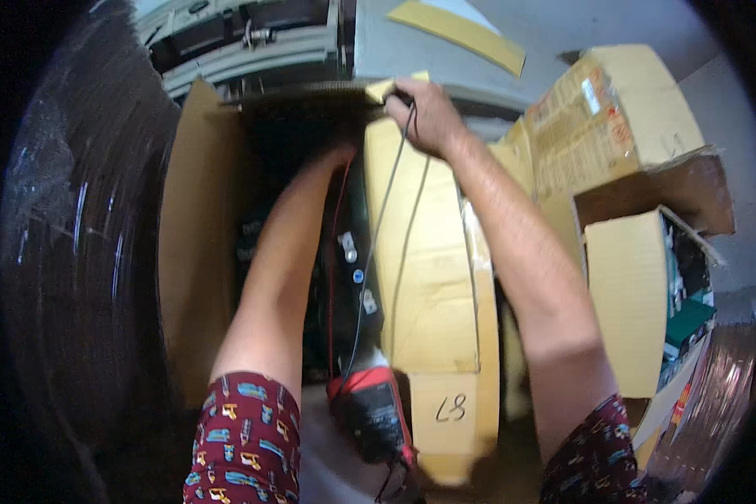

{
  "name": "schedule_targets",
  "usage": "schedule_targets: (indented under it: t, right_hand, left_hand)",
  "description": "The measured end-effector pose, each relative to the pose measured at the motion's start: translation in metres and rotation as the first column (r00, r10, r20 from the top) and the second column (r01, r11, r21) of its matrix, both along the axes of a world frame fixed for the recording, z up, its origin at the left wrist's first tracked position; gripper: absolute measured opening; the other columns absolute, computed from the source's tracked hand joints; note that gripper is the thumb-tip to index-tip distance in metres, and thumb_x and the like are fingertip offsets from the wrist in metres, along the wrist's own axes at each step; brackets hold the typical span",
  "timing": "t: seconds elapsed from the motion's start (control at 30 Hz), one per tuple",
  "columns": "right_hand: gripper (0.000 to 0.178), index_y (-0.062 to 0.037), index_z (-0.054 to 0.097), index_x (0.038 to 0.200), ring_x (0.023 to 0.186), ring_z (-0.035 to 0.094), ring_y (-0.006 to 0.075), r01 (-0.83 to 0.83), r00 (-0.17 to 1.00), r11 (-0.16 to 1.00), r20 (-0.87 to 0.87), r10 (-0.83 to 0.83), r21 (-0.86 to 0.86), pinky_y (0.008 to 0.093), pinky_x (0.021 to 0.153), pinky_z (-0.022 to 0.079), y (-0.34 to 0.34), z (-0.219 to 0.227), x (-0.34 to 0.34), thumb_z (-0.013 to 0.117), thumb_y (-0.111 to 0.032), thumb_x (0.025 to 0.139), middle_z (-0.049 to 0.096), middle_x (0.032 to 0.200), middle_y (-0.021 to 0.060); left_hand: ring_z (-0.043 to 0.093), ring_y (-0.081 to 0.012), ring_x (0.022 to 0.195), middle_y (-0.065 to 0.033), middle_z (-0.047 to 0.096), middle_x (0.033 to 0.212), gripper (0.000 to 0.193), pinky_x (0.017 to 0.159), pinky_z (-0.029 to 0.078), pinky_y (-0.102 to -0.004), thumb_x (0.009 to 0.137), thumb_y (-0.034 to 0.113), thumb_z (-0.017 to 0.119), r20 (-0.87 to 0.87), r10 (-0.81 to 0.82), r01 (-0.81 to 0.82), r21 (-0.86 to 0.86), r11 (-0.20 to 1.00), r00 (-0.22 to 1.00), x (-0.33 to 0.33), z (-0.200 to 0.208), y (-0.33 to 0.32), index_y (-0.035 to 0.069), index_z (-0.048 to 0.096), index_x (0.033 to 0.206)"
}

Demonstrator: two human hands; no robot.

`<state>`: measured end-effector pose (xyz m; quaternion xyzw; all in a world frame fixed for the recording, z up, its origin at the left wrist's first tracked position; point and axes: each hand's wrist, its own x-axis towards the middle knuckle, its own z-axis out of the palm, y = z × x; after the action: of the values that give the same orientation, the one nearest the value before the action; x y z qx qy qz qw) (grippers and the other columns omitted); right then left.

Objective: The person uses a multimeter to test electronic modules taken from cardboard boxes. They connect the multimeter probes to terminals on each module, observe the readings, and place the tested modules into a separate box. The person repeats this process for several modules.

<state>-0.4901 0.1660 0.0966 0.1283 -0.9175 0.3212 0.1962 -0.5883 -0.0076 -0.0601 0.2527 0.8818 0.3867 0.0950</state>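
My left hand (342,152) reaches down into a deep open cardboard box (195,227); its fingers are lost in the dark and blurred. A thin red test lead (333,244) runs up to it. At the box's far edge, my right hand (433,113) is closed around the end of a black test lead (381,218), beside a cardboard flap. Both leads come from a red and black multimeter (370,412) lying low in the middle, between my forearms. Under the leads, a dark panel with small white fittings (349,248) shows next to a folded-in cardboard piece (424,252).
On the right stands another open carton (626,294) with green and dark parts inside, and a printed carton (596,126) behind it. A loose cardboard strip (462,35) lies at the back. Dark plastic-wrapped goods (84,235) rise on the left. A metal frame (252,38) stands beyond the box.
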Motion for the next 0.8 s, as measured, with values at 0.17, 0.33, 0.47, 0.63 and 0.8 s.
schedule_targets:
  t: [0.17,0.33,0.47,0.63,0.8]
  right_hand:
    - [0.022,0.0011,0.069,0.103,0.083,0.072,0.0358,-0.026,0.999,0.995,-0.037,0.022,-0.094,0.0412,0.078,0.056,-0.005,-0.006,-0.001,0.063,-0.017,0.093,0.071,0.089,0.025]
    - [0.021,0.0014,0.07,0.103,0.081,0.072,0.0326,0.009,1.0,0.996,-0.004,-0.009,-0.091,0.0406,0.078,0.056,-0.004,-0.011,-0.003,0.063,-0.016,0.094,0.072,0.087,0.0233]
    - [0.02,0.0013,0.07,0.103,0.082,0.072,0.0312,0.049,0.999,0.995,-0.005,-0.05,-0.089,0.0398,0.077,0.056,0.004,-0.02,0.001,0.063,-0.015,0.095,0.073,0.088,0.0223]
    - [0.019,0.0003,0.07,0.103,0.084,0.073,0.0327,0.042,0.999,0.992,0.008,-0.041,-0.122,0.0406,0.079,0.056,0.003,-0.026,0.0,0.064,-0.016,0.095,0.072,0.09,0.0232]
    - [0.019,-0.001,0.069,0.104,0.087,0.072,0.0382,0.022,1.0,0.99,-0.016,-0.024,-0.142,0.0425,0.079,0.056,0.0,-0.026,0.001,0.064,-0.016,0.094,0.071,0.092,0.0248]
  left_hand:
    - [0.037,-0.0335,0.149,-0.0205,0.04,0.162,0.064,0.124,0.029,-0.0436,0.097,0.029,0.063,0.025,-0.022,0.024,-0.077,0.997,0.999,-0.015,-0.001,-0.012,0.008,0.046,0.155]
    - [0.055,-0.0402,0.132,-0.0273,0.053,0.149,0.063,0.112,0.044,-0.0455,0.094,0.04,0.065,0.024,-0.112,0.115,-0.238,0.964,0.993,-0.014,0.018,-0.022,0.005,0.053,0.146]
    - [0.064,-0.0397,0.114,-0.0255,0.066,0.131,0.056,0.1,0.05,-0.0464,0.092,0.032,0.063,0.137,-0.174,0.208,-0.292,0.934,0.975,0.024,0.054,-0.03,0.003,0.056,0.139]
    - [0.067,-0.0302,0.103,-0.0229,0.07,0.113,0.04,0.089,0.054,-0.0411,0.092,0.017,0.064,0.183,-0.21,0.224,-0.056,0.973,0.96,0.057,0.09,-0.043,0.0,0.06,0.127]
    - [0.07,-0.0288,0.094,-0.0193,0.073,0.102,0.023,0.084,0.057,-0.0402,0.093,0.008,0.06,0.113,-0.164,0.186,-0.225,0.956,0.98,0.119,0.161,-0.059,0.0,0.069,0.113]
